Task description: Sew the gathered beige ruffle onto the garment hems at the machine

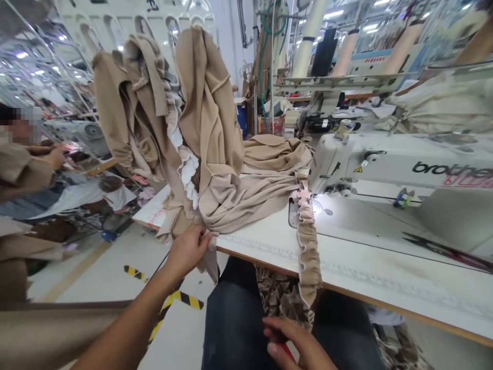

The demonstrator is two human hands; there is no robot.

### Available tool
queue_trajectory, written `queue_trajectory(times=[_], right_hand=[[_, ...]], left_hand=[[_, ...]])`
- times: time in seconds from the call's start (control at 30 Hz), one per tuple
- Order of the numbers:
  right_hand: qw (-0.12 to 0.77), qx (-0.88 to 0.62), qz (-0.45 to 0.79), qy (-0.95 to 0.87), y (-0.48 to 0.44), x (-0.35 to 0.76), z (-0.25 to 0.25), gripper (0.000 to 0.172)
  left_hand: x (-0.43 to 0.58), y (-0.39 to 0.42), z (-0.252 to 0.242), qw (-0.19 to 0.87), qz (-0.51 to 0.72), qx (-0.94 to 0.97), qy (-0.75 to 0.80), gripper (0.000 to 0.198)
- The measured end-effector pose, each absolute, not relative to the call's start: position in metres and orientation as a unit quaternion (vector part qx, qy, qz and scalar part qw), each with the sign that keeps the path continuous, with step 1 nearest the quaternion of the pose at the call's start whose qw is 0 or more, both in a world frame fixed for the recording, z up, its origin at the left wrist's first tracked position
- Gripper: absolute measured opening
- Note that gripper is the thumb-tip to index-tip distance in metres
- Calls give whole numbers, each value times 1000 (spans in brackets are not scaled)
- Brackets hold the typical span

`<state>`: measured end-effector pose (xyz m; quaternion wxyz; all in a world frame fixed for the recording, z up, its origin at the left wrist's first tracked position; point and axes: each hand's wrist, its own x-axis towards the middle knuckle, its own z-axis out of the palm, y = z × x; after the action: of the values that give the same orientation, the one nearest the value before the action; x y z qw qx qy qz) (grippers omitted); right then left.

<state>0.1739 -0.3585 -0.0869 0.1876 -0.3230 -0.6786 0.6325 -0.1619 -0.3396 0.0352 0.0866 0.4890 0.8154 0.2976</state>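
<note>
My left hand (190, 249) is closed in a pinch on the edge of a beige garment (246, 200) at the table's front edge. The garment spreads over the table up to the sewing machine's needle area. A ruffled beige strip (309, 246) runs from beside the lit needle, over the table edge and down to my lap. Low in the view, my right hand (295, 341) is by the lower end of that strip, fingers curled. Something red (285, 350) shows in its grasp, mostly hidden by the fingers.
The white sewing machine (404, 159) stands at the right, with dark scissors (447, 251) lying on its bed. Brown garments (208, 103) hang over a white plastic rack (115, 23). Thread cones (346, 54) stand behind. Another person's hand (56, 156) is at the far left.
</note>
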Motion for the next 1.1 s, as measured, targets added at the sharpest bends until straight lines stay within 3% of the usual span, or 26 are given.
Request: queue_trajectory(times=[0.23,0.33,0.47,0.6,0.77,0.87,0.97,1.1], right_hand=[[289,-312,654,-625,-334,59,-91,70],[327,-275,637,-642,-331,19,-73,48],[344,-246,614,-667,-338,29,-41,48],[315,-226,590,-708,-340,60,-20,46],[362,-339,603,-625,-301,77,-4,50],[375,-337,610,-612,-271,82,14,48],[337,-297,629,-634,-253,91,37,42],[134,-248,643,-712,-252,121,64,38]], left_hand=[[-147,-324,62,242,296,546,745,40],[-129,-323,82,271,294,574,715,41],[-108,-309,100,258,269,645,667,32],[-111,-246,105,238,205,690,652,19],[-126,-190,124,116,236,673,691,49],[-112,-208,123,193,178,744,615,48],[-99,-236,122,312,73,789,524,46],[-121,-264,150,344,76,779,518,43]])
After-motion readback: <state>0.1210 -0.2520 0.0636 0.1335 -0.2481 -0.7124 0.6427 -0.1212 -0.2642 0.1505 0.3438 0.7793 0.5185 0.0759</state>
